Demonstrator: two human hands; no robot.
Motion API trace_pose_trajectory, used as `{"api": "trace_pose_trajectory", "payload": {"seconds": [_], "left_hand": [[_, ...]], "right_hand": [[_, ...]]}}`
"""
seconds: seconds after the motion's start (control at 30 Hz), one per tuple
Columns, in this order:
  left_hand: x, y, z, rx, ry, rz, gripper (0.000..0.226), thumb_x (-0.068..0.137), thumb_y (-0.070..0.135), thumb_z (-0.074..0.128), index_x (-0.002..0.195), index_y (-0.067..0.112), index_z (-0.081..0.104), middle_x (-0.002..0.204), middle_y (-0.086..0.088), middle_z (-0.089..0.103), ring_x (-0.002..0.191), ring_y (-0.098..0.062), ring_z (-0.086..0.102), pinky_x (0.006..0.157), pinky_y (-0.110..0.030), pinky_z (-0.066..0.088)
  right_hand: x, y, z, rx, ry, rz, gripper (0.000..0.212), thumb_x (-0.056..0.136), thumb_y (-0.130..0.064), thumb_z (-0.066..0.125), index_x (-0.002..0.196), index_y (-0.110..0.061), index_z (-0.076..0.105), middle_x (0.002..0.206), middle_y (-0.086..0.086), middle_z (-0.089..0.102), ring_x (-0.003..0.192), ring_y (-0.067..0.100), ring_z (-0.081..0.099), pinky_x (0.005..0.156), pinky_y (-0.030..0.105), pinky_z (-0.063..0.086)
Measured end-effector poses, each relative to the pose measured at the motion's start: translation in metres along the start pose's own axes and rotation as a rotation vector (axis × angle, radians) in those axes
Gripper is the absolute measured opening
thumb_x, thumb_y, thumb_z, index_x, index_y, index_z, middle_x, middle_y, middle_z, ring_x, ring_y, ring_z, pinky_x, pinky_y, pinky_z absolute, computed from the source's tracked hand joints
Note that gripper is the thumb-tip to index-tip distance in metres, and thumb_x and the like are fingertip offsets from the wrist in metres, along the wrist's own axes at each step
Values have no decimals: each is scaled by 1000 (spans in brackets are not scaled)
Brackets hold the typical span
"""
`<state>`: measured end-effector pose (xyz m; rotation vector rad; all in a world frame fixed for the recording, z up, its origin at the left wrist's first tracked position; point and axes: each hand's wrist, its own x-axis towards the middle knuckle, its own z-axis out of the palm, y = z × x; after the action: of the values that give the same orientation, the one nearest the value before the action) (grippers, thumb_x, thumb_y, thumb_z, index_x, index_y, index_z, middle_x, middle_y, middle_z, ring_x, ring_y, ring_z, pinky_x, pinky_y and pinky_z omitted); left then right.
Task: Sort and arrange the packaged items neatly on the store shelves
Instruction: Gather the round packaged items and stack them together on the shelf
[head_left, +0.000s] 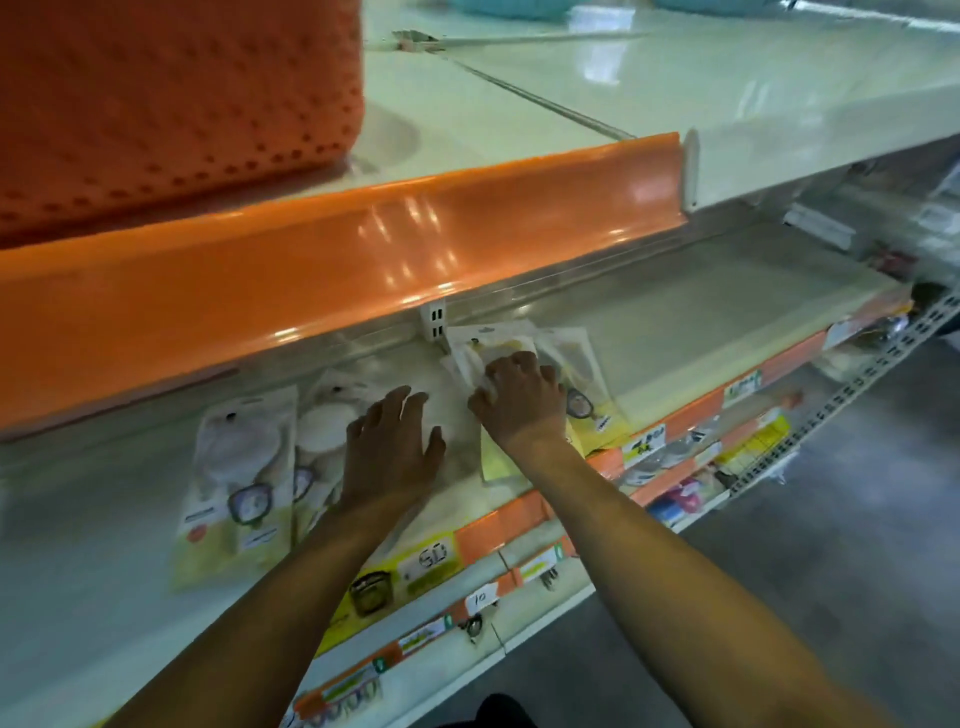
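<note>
**Squaring up packets on the middle shelf**

Lying flat on the white shelf (701, 322) are several clear packaged items. The left hand (392, 444) is spread, fingers straight, pressed on one packet (332, 415) beside the leftmost packet (239, 483), apparently to keep it from sliding. The right hand (522, 397) is curled over a loose stack (519, 348) (its packets fanned crookedly), probably so that it can be gathered and aligned.

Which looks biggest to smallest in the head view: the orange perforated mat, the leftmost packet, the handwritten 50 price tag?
1. Orange perforated mat, cut off by the frame.
2. Leftmost packet.
3. 50 price tag.
The gaps are wide enough that nearness does not confuse the order.
</note>
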<state>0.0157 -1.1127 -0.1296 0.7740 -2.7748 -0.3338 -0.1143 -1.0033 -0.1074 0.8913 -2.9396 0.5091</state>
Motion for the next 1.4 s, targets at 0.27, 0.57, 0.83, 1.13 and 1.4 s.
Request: {"api": "trace_pose_trajectory", "payload": {"seconds": [0.27,0.57,0.83,1.13,1.4], "left_hand": [[27,49,24,25,-17,-34,49,94,41,46,137,19,44,145,-4,41,130,-28,42,103,-44,35],[31,63,35,30,-33,-90,48,94,40,47,137,19,43,145,-3,41,130,-29,43,101,-45,35],[19,54,25,51,-23,-99,48,94,42,44,138,21,41,148,-2,38,133,-26,39,105,-44,32],[-15,4,-3,63,-11,-169,51,93,41,45,140,22,39,148,0,38,133,-26,38,104,-43,32],[-61,-61,-37,89,22,-315,50,91,38,50,138,20,43,146,-4,42,128,-29,44,99,-41,34]], "right_hand": [[42,73,-12,-8,5,126,37,89,-44,50,118,-22,59,129,7,48,112,37,45,95,44,40],[59,98,3,-21,-132,179,51,95,-49,37,132,-15,45,140,13,43,133,41,32,110,52,28],[42,78,-3,55,-67,61,58,96,-51,40,144,-18,39,152,9,35,143,38,22,117,51,19],[1,5,7,226,-53,-177,49,94,-35,51,138,-17,43,140,8,46,127,30,44,97,44,44],[-32,-84,24,203,-84,-392,49,95,-36,51,139,-16,45,139,9,47,127,30,43,98,43,42]]}}
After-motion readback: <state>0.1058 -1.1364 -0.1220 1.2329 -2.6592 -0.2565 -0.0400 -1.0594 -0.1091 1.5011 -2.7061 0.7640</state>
